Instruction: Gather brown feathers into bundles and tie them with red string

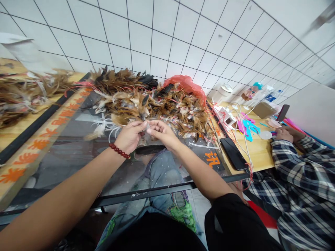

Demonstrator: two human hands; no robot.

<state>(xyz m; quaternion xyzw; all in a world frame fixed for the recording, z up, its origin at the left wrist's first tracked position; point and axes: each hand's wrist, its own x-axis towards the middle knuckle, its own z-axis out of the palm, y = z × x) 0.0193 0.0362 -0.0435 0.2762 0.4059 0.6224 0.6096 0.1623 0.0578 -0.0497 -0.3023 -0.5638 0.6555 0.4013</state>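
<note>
Fingertips of the left hand (pixel 131 136) and right hand (pixel 164 135) meet above the surface (pixel 115 179), thumb and forefinger of each closed in a light pinch. Item held: one small pale piece (pixel 148 127), located between the two pinches, just in front of the feather pile (pixel 157 106). Its exact shape and material cannot be told; the fingers cover most of it.

Handling, as judged: the piece appears very light, thin and easily bent or creased. Grip by the edges with the pads only; hard pressure may crush it, and a loose pinch may let it slip. The nearby feathers appear soft along the vanes and stiffer at the quill. Hold them at the quill end, since gripping the vane may ruffle it.

Adjacent items: white strips (pixel 113 131) curl beside the left hand, with a pale feather (pixel 98 130) near them. A red plastic bag (pixel 187 83) lies behind the pile. A black phone (pixel 233 153) rests near the right forearm, with thin red cords around it.
</note>
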